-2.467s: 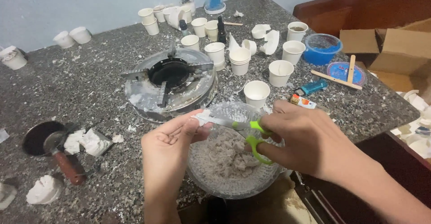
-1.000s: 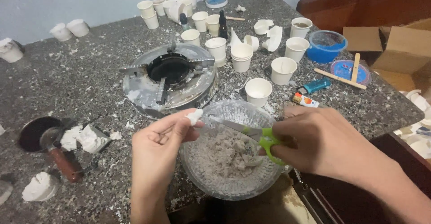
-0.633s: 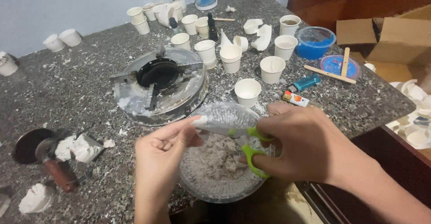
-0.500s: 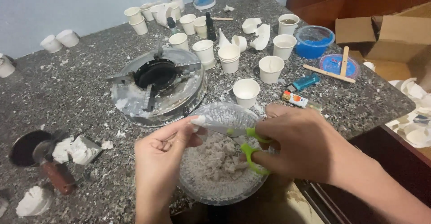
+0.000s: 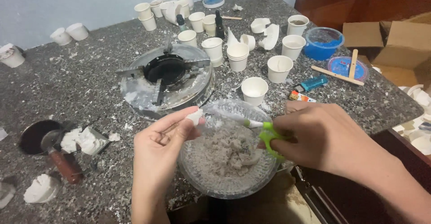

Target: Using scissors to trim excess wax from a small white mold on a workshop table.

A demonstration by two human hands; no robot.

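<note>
Scissors [image 5: 251, 124] tip toward left hand [image 5: 159, 147]

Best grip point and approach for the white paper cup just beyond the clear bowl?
Pinch the white paper cup across its upper wall below the rim, coming from above. It stands upright and open-topped, while the clear bowl crowds its near side.

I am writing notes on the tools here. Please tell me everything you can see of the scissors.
The scissors have bright green plastic handles and thin pale metal blades with white residue on them. The right hand grips the handles, hiding most of them. The blades point left, nearly level, above the clear bowl of grey crumbly material, toward a small white piece pinched in the left hand. Whether the tips touch that piece is unclear.
</note>
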